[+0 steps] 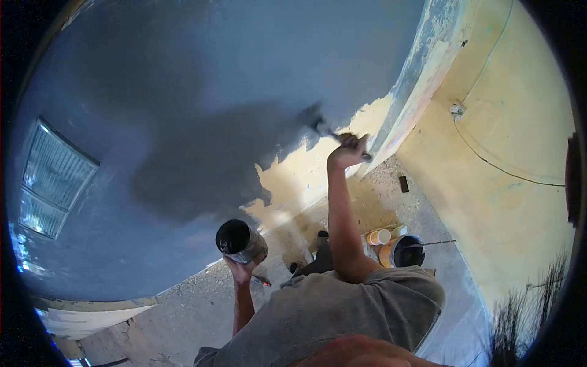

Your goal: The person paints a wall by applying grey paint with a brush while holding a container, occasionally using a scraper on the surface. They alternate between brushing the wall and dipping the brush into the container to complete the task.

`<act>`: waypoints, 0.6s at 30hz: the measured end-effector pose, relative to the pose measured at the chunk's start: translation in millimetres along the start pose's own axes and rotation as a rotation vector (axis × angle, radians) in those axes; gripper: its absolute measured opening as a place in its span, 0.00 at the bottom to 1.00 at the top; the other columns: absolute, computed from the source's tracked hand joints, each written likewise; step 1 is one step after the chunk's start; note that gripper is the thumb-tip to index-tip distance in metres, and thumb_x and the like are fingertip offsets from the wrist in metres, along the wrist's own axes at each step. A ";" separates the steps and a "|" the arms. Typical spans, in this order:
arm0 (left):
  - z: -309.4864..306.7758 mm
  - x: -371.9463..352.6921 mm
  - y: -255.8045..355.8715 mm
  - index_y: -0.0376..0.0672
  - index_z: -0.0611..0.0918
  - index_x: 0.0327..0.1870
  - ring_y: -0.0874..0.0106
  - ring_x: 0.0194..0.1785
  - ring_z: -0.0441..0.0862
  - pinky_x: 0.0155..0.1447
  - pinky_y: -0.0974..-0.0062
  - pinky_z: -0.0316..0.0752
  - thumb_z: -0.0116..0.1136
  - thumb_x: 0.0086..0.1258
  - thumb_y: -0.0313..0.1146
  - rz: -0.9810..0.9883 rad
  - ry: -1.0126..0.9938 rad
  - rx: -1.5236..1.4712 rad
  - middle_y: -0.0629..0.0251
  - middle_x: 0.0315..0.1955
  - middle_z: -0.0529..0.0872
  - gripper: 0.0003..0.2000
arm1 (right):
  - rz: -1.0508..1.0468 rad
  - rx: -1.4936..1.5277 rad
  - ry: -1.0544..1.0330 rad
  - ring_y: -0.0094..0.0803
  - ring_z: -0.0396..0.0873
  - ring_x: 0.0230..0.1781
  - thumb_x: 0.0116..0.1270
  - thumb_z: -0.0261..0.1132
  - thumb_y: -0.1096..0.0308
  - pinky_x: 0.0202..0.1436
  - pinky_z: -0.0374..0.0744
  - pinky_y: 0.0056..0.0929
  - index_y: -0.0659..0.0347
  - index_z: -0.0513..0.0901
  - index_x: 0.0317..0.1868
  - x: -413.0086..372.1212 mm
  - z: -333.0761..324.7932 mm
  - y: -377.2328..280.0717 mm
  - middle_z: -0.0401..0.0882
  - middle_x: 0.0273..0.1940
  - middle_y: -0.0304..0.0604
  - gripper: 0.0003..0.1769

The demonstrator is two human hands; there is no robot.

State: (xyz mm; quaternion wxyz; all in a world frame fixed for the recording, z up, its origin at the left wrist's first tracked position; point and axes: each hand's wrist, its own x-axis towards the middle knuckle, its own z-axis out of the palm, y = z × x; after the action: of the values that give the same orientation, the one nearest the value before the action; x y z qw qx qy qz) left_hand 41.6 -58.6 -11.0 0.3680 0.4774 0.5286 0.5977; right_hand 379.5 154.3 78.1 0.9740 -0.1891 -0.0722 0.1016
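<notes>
My right hand (350,153) is closed around the handle of a wide paintbrush (315,116). Its dark bristles, slightly blurred, overlap the grey-painted wall (306,55) just above a ragged patch of bare yellow wall (292,177). Lower and to the left, my left hand (242,269) grips a paint can (249,243) from below and the side. The can is tilted so its dark inside shows. Around the yellow patch, a darker area of grey spreads to the left.
On the floor by my right arm stand a bucket (408,251) with a stick across it and a small white-and-orange tub (379,237). A small dark object (403,184) lies near the corner. A louvred window (57,177) is at left; cables run along the yellow side wall (507,122).
</notes>
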 end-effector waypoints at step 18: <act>-30.4 -50.4 -60.1 0.38 0.62 0.66 0.61 0.60 0.73 0.63 0.60 0.69 0.84 0.33 0.43 -0.106 -0.106 -0.033 0.56 0.57 0.74 0.55 | -0.250 0.539 -0.317 0.21 0.52 0.13 0.72 0.51 0.61 0.22 0.60 0.23 0.44 0.59 0.17 -31.2 255.4 -148.6 0.54 0.12 0.28 0.22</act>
State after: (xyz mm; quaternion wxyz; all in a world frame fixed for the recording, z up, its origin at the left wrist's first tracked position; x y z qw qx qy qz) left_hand 22.4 -104.5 -78.8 0.4344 0.4735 0.5231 0.5599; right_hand 328.8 102.7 366.3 0.9705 0.1039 -0.2162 0.0248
